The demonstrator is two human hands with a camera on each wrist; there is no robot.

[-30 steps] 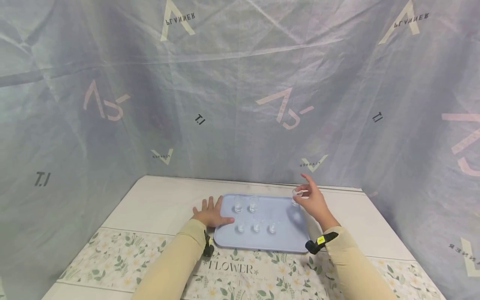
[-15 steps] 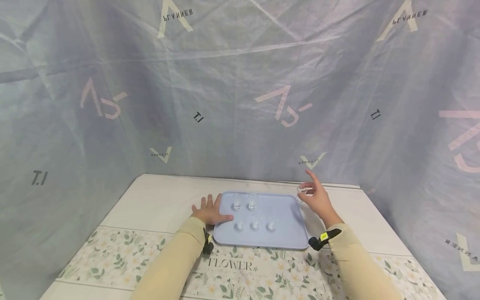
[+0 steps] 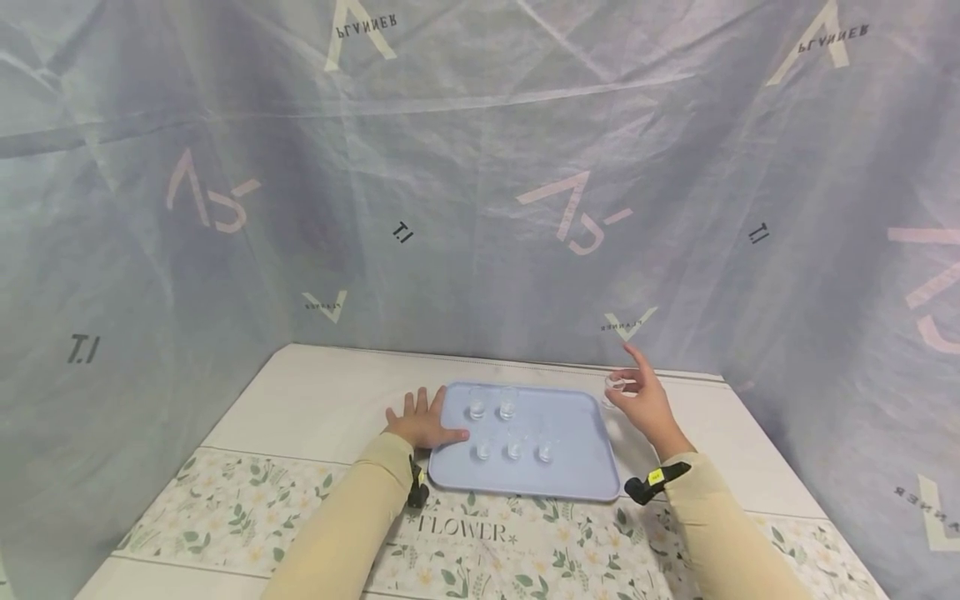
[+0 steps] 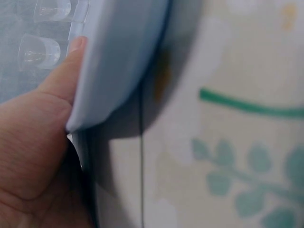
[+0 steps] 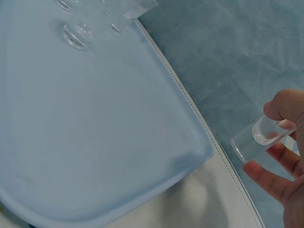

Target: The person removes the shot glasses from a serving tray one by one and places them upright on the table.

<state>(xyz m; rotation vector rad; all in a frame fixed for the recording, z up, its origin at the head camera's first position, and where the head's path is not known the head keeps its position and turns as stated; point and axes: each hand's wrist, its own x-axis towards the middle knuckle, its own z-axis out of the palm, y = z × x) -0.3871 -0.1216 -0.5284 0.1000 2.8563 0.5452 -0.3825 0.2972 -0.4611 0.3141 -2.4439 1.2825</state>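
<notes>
Pinched between thumb and fingers of my right hand [image 3: 647,410] is a small clear shot glass [image 5: 251,141]. It is just beyond the back right corner of the light blue tray [image 3: 576,429], and my index finger points up. Whether the glass touches the table cannot be told. My left hand [image 3: 420,430] rests spread at the tray's left edge, its thumb [image 4: 64,76] lying over the rim. On the tray stand a back row of two glasses, including one glass [image 3: 507,407], and a front row of three, including a middle glass [image 3: 513,451].
The tray sits on a table with a white cover [image 3: 337,383] and a floral printed band [image 3: 247,500]. Grey fabric [image 3: 465,275] hangs behind the table and along both sides.
My right hand has moved right with the shot glass, from above the tray's back right corner to outside the tray. The left hand stays at the left edge.
</notes>
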